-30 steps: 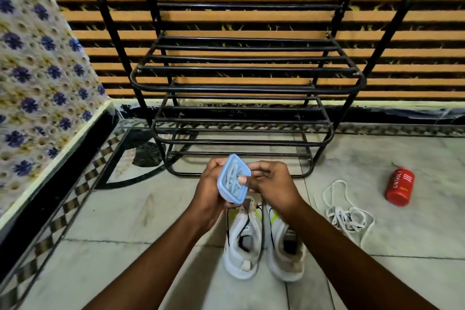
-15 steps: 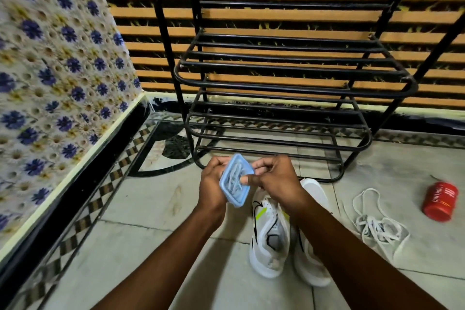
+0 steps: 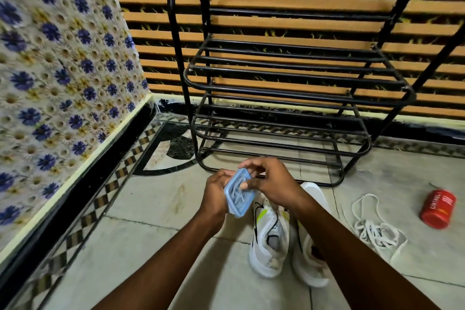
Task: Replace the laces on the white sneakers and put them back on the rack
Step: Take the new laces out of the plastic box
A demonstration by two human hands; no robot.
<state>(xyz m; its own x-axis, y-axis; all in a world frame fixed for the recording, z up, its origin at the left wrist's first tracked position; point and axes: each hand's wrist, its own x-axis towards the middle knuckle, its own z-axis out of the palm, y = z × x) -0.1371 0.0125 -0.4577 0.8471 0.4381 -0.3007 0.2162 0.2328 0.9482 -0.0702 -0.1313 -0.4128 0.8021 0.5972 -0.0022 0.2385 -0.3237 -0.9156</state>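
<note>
Both hands hold a small blue lidded box (image 3: 238, 194) with laces showing through its clear lid. My left hand (image 3: 216, 194) grips it from behind and below. My right hand (image 3: 269, 182) has its thumb on the lid and its fingers curled over the box's top edge. Two white sneakers (image 3: 270, 236) without laces lie side by side on the floor just beneath my hands, toes pointing away; my right forearm covers part of the right one. A loose heap of white laces (image 3: 375, 231) lies on the tiles to their right. The black metal rack (image 3: 276, 93) stands behind, its shelves bare.
A red can (image 3: 439, 208) lies on its side at the far right of the tiled floor. A flower-patterned wall (image 3: 50, 70) with a black skirting runs along the left. Behind the rack is a striped orange and black wall.
The view has shifted left, so rack, shoes and can sit further right. My right hand's fingers have lifted over the box's top edge; the box is still held in both hands.
</note>
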